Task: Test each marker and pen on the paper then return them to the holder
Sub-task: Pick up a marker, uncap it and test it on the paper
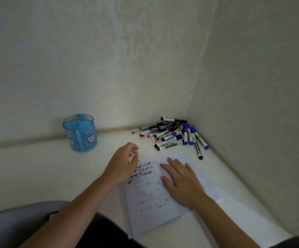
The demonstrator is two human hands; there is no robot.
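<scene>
Markers and pens [173, 136]: a loose heap lying flat on the counter, pushed into the corner where the two walls meet; whiteboard markers with black and blue caps at the front and right, thinner pens with red and black tips at the back and left.
Stray marker [197, 149]: black-capped, at the right edge of the heap, its capped end pointing toward the person.
Paper [145, 199]: a white sheet flat on the counter just in front of the heap, turned at a slant, covered with rows of small tick marks in red, blue and black, fainter toward the near edge.
Holder [84, 138]: a round, translucent blue pot split into compartments, upright by the back wall, well to the left of the heap and the paper.
Right grip [180, 179]: a bare hand, flat and palm down on the paper, fingers straight and spread, holding nothing.
Left grip [125, 163]: a bare hand at the paper's upper left corner, fingers loosely curled, nothing visible between them.
Counter [37, 167]: white, set into the corner.
Walls [109, 59]: pale, faintly patterned.
</scene>
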